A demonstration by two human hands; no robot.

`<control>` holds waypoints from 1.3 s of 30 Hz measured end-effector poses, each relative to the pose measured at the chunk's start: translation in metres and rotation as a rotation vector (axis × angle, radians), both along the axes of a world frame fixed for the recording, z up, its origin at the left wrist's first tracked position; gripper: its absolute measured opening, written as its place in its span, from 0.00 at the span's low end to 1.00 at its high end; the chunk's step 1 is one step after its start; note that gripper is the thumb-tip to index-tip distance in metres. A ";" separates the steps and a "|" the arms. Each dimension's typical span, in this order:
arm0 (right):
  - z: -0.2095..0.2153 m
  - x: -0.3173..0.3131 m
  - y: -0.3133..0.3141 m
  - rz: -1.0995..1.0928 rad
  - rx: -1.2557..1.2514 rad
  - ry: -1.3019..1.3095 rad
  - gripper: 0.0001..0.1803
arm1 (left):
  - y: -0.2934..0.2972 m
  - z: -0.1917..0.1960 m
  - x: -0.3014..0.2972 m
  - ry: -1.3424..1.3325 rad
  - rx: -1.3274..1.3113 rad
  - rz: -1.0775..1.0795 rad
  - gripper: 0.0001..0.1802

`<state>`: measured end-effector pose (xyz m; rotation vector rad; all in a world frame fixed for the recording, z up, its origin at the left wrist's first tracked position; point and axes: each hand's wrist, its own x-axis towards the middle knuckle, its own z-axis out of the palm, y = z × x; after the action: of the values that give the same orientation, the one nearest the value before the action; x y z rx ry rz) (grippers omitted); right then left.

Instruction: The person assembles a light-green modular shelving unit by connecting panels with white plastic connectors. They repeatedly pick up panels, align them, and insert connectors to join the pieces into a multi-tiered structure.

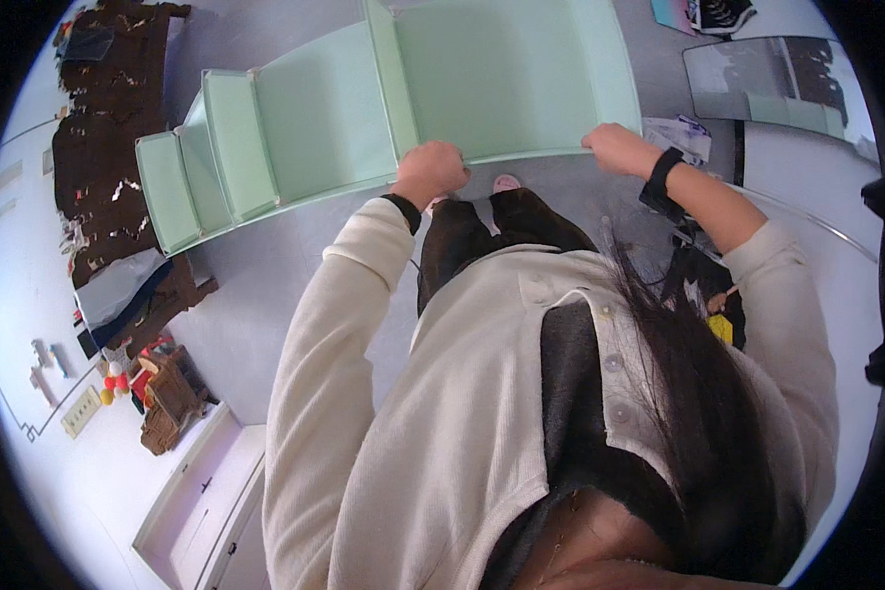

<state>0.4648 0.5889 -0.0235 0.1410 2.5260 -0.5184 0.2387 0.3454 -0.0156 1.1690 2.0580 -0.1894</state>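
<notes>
Panels, mint green [501, 79]: a long run of flat, stiff, joined sections, unfolded and held out in front of the person above the grey floor [265, 295]. The widest section lies nearest the hands; narrower folded sections [206, 167] trail off to the person's left and hang unsupported.

Left hand [429, 173]: grip closed over the near edge of the wide section, close to a raised fold line; fingers curled under, knuckles up.

Right hand [617, 147]: grip closed on the same near edge, further to the right, at the panel's corner; a black wrist strap [663, 177] sits just behind it.

Risk, judged: both holds are on one edge of one section, so the far folded sections carry their own weight. They could swing down, fold back on the hinges, or drag on the floor. A pinch hold on a thin edge may also slip if the sheet tilts.

Surroundings: pink slipper toe [506, 182] on the floor just below the panel edge. Brown cut-out sheet [108, 138] lies at the left, well apart. Small toys and a brown wooden piece [167, 393] sit near a white cabinet [206, 492] at lower left. Mirror [777, 88] rests at upper right; papers [678, 133] lie near the right wrist.
</notes>
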 end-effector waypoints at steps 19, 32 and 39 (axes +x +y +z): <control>-0.005 0.003 -0.002 0.063 0.104 0.039 0.08 | -0.010 -0.009 0.006 0.133 0.165 -0.085 0.13; 0.011 -0.027 -0.055 -0.058 -0.022 0.121 0.20 | 0.010 0.000 0.034 0.030 0.285 -0.146 0.16; -0.007 -0.043 -0.071 -0.023 0.004 0.174 0.10 | 0.005 -0.015 0.041 0.129 0.383 -0.119 0.10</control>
<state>0.4218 0.5176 -0.0310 0.1312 2.6976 -0.5563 0.2793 0.3501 -0.0308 1.5468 2.2006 0.0804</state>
